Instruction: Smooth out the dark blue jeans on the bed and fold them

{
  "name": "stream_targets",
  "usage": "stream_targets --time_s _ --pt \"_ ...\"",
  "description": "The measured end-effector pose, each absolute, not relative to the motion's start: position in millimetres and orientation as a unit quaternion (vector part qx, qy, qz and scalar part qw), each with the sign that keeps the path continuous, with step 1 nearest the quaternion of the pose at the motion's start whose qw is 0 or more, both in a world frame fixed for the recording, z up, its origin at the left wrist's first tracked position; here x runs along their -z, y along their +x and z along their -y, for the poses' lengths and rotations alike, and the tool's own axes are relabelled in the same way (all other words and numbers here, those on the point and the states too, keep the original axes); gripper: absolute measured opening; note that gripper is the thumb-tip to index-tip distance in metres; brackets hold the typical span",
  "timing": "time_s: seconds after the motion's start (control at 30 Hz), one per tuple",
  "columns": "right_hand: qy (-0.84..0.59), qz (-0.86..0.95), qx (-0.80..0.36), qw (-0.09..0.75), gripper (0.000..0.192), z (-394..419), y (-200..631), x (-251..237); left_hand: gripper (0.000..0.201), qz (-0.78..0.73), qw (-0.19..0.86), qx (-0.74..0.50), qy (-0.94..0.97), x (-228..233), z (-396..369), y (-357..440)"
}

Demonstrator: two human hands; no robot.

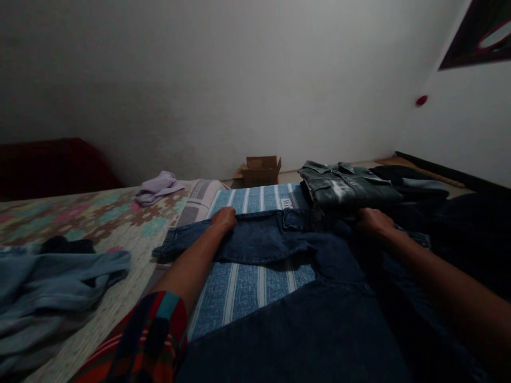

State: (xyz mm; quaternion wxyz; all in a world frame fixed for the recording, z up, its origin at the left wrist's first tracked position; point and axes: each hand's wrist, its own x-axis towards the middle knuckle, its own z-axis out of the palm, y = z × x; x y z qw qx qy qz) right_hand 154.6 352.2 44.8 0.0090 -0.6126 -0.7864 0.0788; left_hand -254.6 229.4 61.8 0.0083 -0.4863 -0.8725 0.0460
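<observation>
A dark blue denim garment (263,239) lies spread out in front of me. One narrow part stretches left to a gathered cuff (163,249), and a wide part comes down towards me. My left hand (224,218) is closed on the far edge of the narrow part. Further right, my right hand (374,222) is closed on the garment's far side, its fingertips hidden in dark cloth. Under the garment is a blue and white striped cloth (247,282). Just beyond my right hand sits a folded grey-green denim garment (347,183).
Light blue clothes (59,282) lie at the left on a flowered cover (159,223), with a lilac cloth (159,187) farther back. An open cardboard box (261,171) stands by the wall (223,96). Dark clothes (463,229) are heaped at the right.
</observation>
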Motion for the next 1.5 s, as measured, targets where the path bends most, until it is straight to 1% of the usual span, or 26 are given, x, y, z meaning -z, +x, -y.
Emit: stream_targets --time_s 0.1,0.37,0.43,0.53,0.67,0.87,0.93,1.0,1.07,1.17,1.2,1.3,1.37,1.43,1.5 --pt "-0.612 0.787 -0.073 0.022 0.025 -346.0 157.5 -52.2 0.033 0.876 0.042 -0.015 -0.48 -80.8 -227.2 -249.0" --pt "-0.602 0.793 -0.066 0.058 0.028 -316.8 172.5 -81.4 0.036 0.863 0.146 0.074 -0.479 -155.4 -198.6 -219.5" --pt "-0.59 0.803 -0.06 0.067 0.028 -307.9 178.2 -86.3 0.036 0.856 0.163 0.086 -0.483 -165.8 -186.0 -214.7" --pt "-0.569 0.818 -0.047 0.064 0.028 -297.2 186.8 -85.9 0.033 0.843 0.176 0.094 -0.501 -169.7 -165.8 -213.1" --pt "-0.537 0.839 -0.054 0.064 0.023 -291.3 193.2 -78.0 0.027 0.835 0.172 0.089 -0.516 -161.6 -144.1 -216.4" --pt "-0.531 0.838 -0.064 0.107 0.021 -282.7 202.6 -84.1 0.024 0.828 0.193 0.103 -0.516 -157.4 -121.9 -218.9" --pt "-0.522 0.84 -0.072 0.127 0.022 -271.3 212.2 -86.3 0.021 0.818 0.209 0.13 -0.52 -158.4 -107.6 -218.3" --pt "-0.51 0.839 -0.074 0.173 0.022 -253.1 226.3 -82.6 0.017 0.794 0.239 0.184 -0.528 -157.4 -85.2 -216.2" --pt "-0.476 0.842 -0.069 0.246 0.023 -228.5 244.4 -71.1 0.012 0.764 0.263 0.24 -0.538 -152.3 -54.2 -212.2" --pt "-0.369 0.859 -0.031 0.354 0.024 -184.4 274.8 -39.9 0.011 0.749 0.268 0.263 -0.546 -134.6 2.8 -203.6" --pt "-0.341 0.866 -0.013 0.366 0.023 -169.3 284.6 -27.2 0.012 0.749 0.263 0.258 -0.551 -125.9 22.6 -200.5" --pt "-0.305 0.882 0.012 0.359 0.018 -129.2 307.5 10.7 0.015 0.744 0.254 0.24 -0.57 -95.0 75.6 -191.3" --pt "-0.304 0.891 0.009 0.337 0.016 -110.0 314.5 29.3 0.014 0.741 0.232 0.221 -0.59 -74.5 101.5 -186.6" --pt "-0.319 0.891 -0.001 0.322 0.014 -99.0 314.8 38.2 0.014 0.727 0.226 0.212 -0.613 -58.5 118.0 -183.9" --pt "-0.33 0.886 -0.01 0.325 0.013 -96.1 311.1 37.4 0.014 0.717 0.234 0.207 -0.623 -50.3 125.9 -182.5"
